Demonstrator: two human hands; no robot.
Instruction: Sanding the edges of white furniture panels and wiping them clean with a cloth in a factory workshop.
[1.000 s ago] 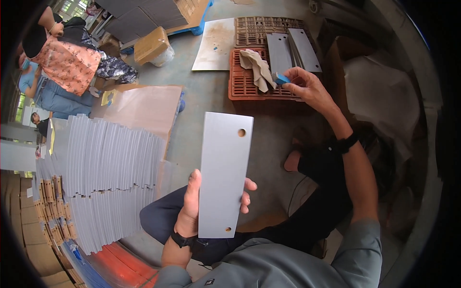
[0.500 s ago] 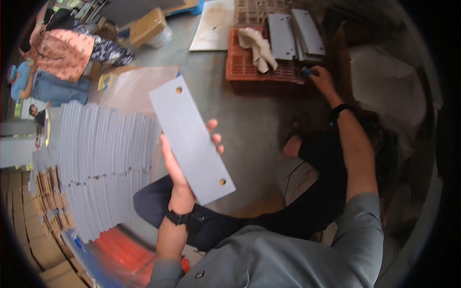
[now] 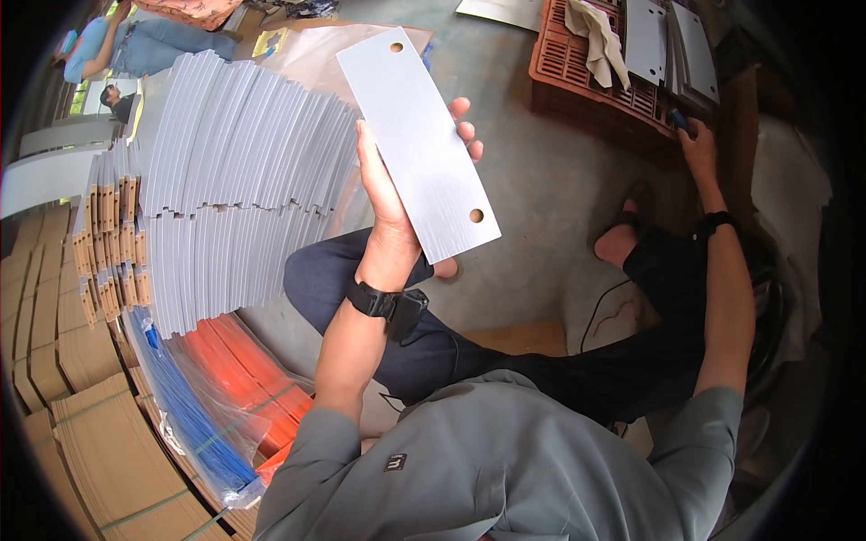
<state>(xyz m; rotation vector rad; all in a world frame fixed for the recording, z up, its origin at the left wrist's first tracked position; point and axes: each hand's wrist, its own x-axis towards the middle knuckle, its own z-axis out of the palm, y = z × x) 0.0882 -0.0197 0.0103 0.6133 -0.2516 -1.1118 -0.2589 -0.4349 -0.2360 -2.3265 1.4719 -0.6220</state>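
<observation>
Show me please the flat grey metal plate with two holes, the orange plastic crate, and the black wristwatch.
Flat grey metal plate [image 3: 417, 135]: head view, middle of its face.
Orange plastic crate [image 3: 577, 86]: head view, its near side wall.
Black wristwatch [image 3: 372, 298]: head view, its strap on the left wrist.

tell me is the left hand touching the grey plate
Touching: the head view shows the left hand gripping the grey plate, fingers wrapped over its edge.

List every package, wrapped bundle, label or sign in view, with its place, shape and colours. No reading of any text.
Clear plastic-wrapped bundle: lower left, long orange and blue strips, strapped.
Cardboard stacks: far left edge, flat brown sheets, banded.
Orange plastic crate: upper right on the floor, slatted, holding a cloth and grey panels; right hand at its edge.
Small patch: on the grey shirt, dark square.
No signs or screens visible.
</observation>
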